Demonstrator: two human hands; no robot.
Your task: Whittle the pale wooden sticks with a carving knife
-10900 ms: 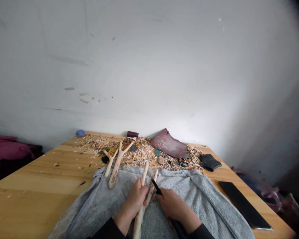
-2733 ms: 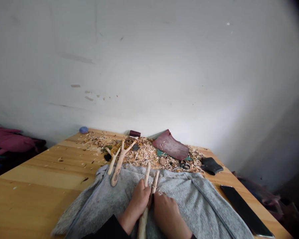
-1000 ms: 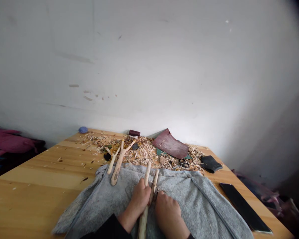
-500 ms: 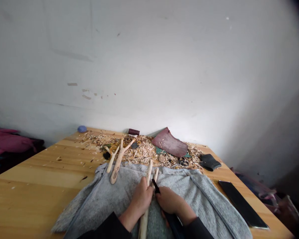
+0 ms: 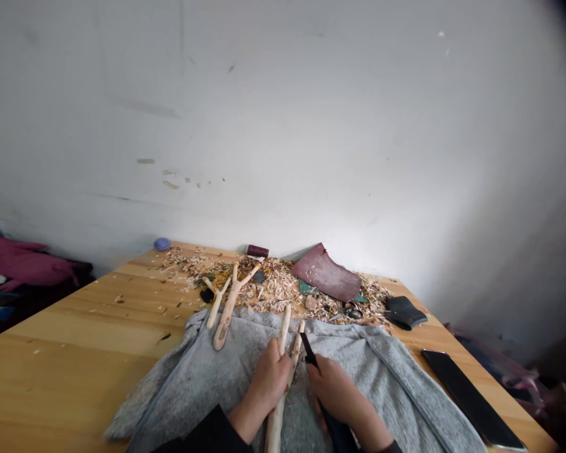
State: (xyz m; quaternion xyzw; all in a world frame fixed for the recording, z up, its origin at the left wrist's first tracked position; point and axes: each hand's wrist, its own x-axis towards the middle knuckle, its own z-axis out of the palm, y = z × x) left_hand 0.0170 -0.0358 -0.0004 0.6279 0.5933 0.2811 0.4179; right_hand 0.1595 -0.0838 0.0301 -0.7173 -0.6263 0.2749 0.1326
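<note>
My left hand point(image 5: 272, 374) is closed around a pale, peeled forked stick point(image 5: 274, 425), whose two prongs point away from me. In my right hand point(image 5: 336, 388) is a dark knife point(image 5: 308, 350), its black blade angled up beside the stick's right prong. Between the blade and that prong a narrow gap seems to show. Both hands are over a grey fleece cloth point(image 5: 212, 390) spread on the table. Beyond my left hand, a larger forked stick point(image 5: 227, 313) and a smaller forked stick point(image 5: 212, 314) lie partly on the cloth.
Wood shavings point(image 5: 278, 283) cover the back of the wooden table point(image 5: 66, 352). Among them lie a brown leather piece point(image 5: 327, 274) and a thread spool point(image 5: 257, 251). A black folded piece point(image 5: 405, 312) and a phone point(image 5: 471, 396) lie right. The wall point(image 5: 311, 157) stands behind.
The knife has moved up and to the right, slightly off the right prong. My left hand keeps its hold on the forked stick. The view has turned a little left.
</note>
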